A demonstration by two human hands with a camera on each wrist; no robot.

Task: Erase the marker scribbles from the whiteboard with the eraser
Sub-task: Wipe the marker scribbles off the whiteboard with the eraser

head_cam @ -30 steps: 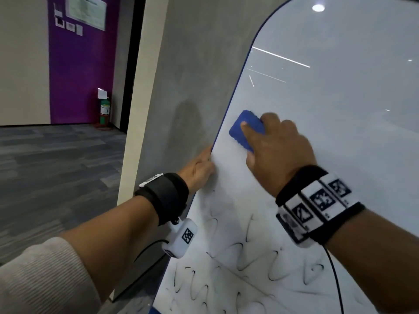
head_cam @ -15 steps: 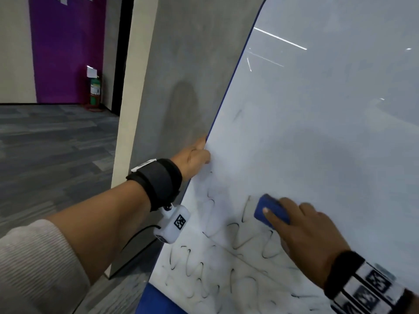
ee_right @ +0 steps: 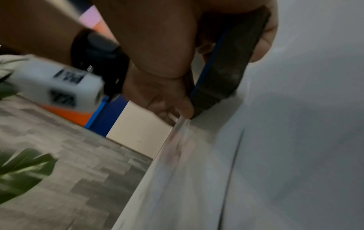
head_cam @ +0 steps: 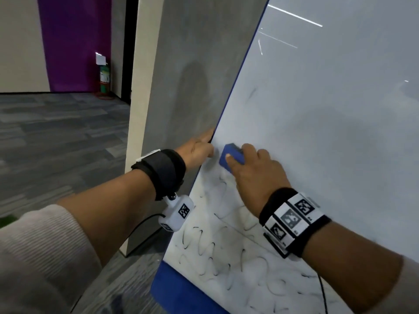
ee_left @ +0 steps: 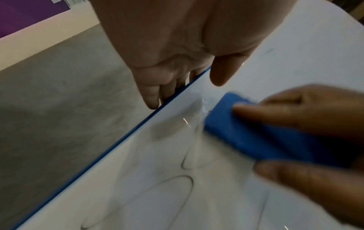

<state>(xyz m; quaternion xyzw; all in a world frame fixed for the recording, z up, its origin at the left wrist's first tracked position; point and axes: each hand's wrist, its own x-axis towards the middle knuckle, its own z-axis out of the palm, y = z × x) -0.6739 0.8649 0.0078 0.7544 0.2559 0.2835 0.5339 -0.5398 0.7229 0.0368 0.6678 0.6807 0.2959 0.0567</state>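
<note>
Two hands are at the board's left edge. The right hand point(head_cam: 256, 175) has its grip closed round the blue eraser point(head_cam: 231, 159), thumb along one long side and fingers on the other, felt face flat on the whiteboard point(head_cam: 328, 137). The left hand point(head_cam: 199, 149) sits just beside that grip, wrapped over the board's blue edge point(ee_left: 110, 155), thumb on the white face and fingers behind it.

The scribbles point(head_cam: 204, 248) lie mostly below the right grip, black loops running down toward the bottom corner, with one short stroke point(head_cam: 252, 92) well above it. The surface round the loops looks greyed and smeary.

What could go wrong, as I judge it:
- The felt looks dark with ink in the right wrist view, so further passes may spread a haze rather than lift the lines.
- The eraser is close to the left thumb; a stroke carried further left could knock it or run off the edge.
- A pinch by the sides alone may let the eraser tip, leaving thin lines behind.
- If the left grip slackens, the leaning board could shift under pressure.

Hard to make out: the right wrist view is blurred, the right palm hides any marks under it, the lower right of the board is cut off, and whether the felt touches fully cannot be told.
</note>
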